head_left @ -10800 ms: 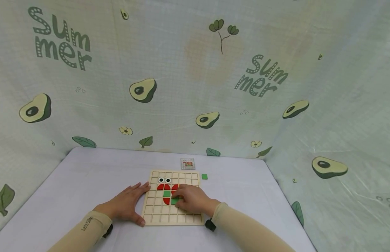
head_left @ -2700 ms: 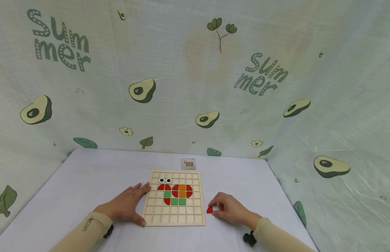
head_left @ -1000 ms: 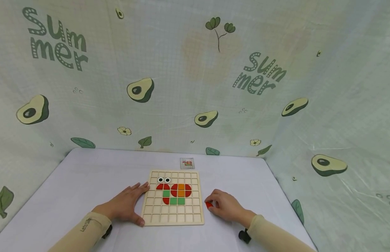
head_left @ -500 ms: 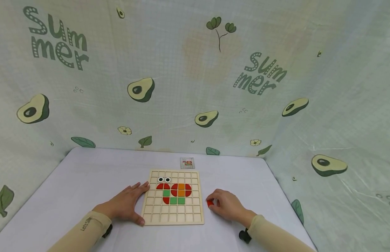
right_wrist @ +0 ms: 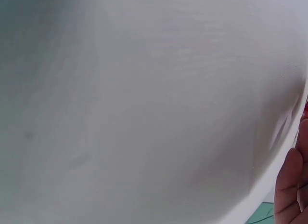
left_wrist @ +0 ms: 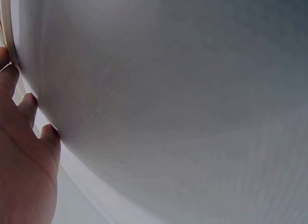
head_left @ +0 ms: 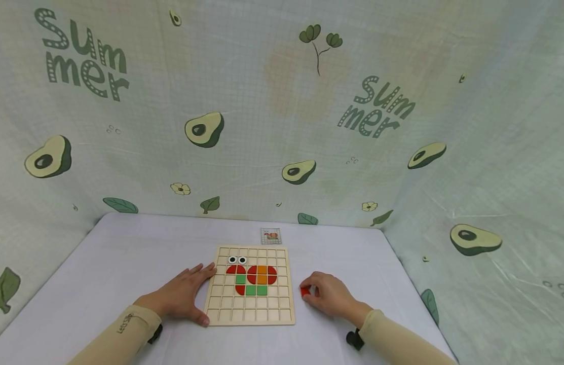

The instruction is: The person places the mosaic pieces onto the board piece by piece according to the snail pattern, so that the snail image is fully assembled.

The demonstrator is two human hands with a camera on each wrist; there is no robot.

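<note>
A square wooden grid board (head_left: 243, 316) lies on the table. Set into its cells are two eye pieces (head_left: 237, 260), red rounded pieces (head_left: 240, 290), orange squares (head_left: 262, 275) and green squares (head_left: 251, 290). My left hand (head_left: 179, 295) is spread, its fingers and thumb touching the board's left edge; the left wrist view shows those fingers (left_wrist: 28, 104) stretched along it. Just right of the board, my right hand (head_left: 329, 295) pinches a small red piece (head_left: 304, 292) between thumb and fingers. Fingers partly cover that piece, and only a sliver shows in the right wrist view.
A small picture card (head_left: 270, 236) lies behind the board, printed with a gridded coloured figure. The white-covered table (head_left: 140, 243) is walled at the back and sides by a cloth (head_left: 245, 91) printed with avocados.
The right hand has left the board, and the loose green square beside it is gone. A red piece lying on the table is now pinched and slightly farther back. The left hand stays put.
</note>
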